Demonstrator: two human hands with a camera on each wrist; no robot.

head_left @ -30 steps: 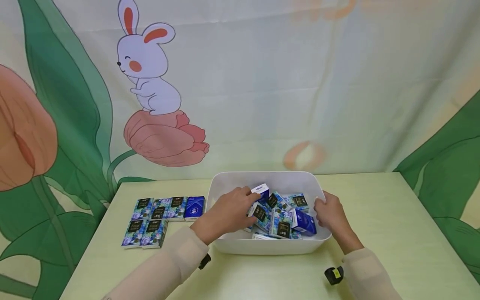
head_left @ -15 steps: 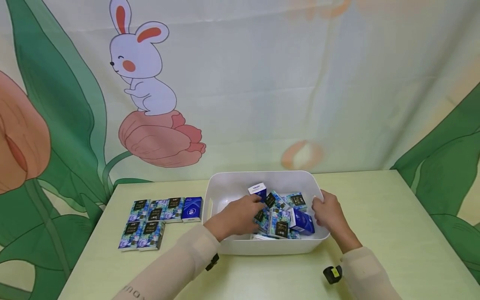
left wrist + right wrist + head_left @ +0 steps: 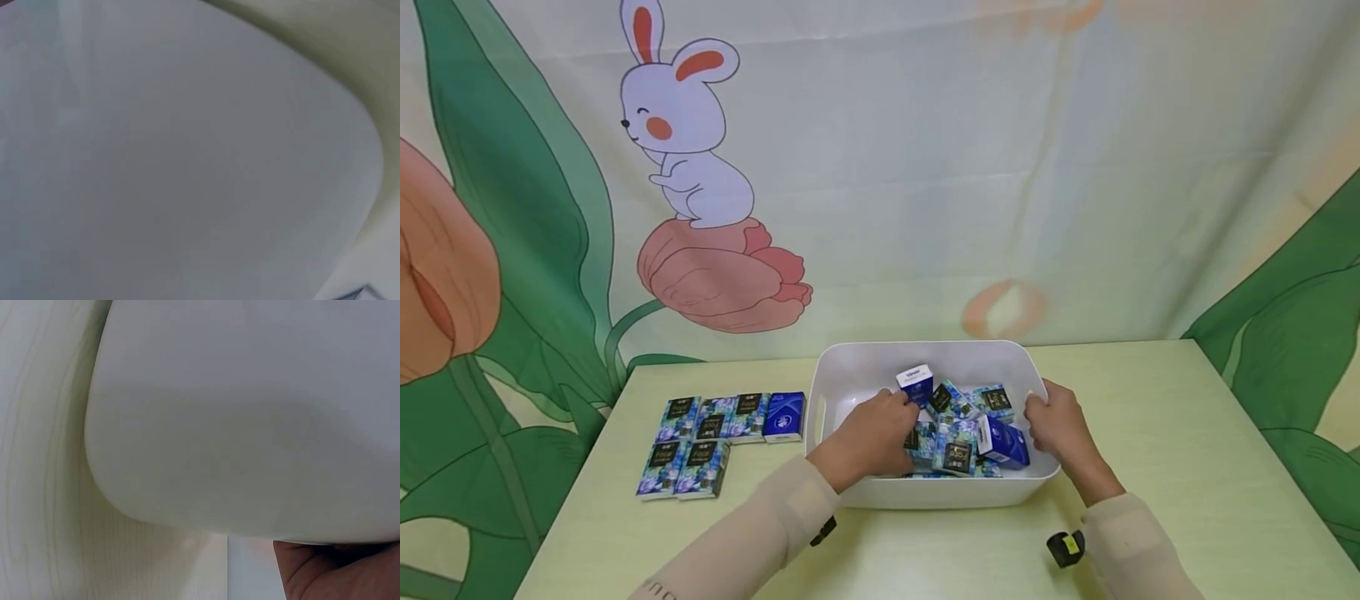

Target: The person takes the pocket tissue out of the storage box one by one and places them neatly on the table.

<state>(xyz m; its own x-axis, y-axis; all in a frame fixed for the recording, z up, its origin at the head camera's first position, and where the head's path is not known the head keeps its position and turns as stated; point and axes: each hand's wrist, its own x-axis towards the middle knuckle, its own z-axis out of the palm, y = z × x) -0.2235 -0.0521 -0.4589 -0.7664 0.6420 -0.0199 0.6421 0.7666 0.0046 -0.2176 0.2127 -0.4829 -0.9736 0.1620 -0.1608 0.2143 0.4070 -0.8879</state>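
A white plastic bin (image 3: 925,493) stands on the table, holding a jumble of pocket tissue packs, some floral (image 3: 957,446), others plain blue (image 3: 1003,442). My left hand (image 3: 872,437) reaches over the bin's near left side, fingers down among the packs. It touches a floral tissue pack (image 3: 922,442); its fingertips are hidden, so a grip is unclear. At the right end, my right hand (image 3: 1063,425) grips the bin's rim, also seen in the right wrist view as a hand (image 3: 344,575) under the bin edge. Mostly bin wall (image 3: 187,156) fills the left wrist view.
Left of the bin, several tissue packs lie in two rows: floral ones (image 3: 661,467) and a blue one (image 3: 785,417) at the back row's right end. The pale table (image 3: 1165,450) meets a printed curtain (image 3: 887,167) behind.
My left hand has shifted slightly among the packs, and the floral pack by its fingers has moved a little. The view turned slightly. My right hand stays on the rim.
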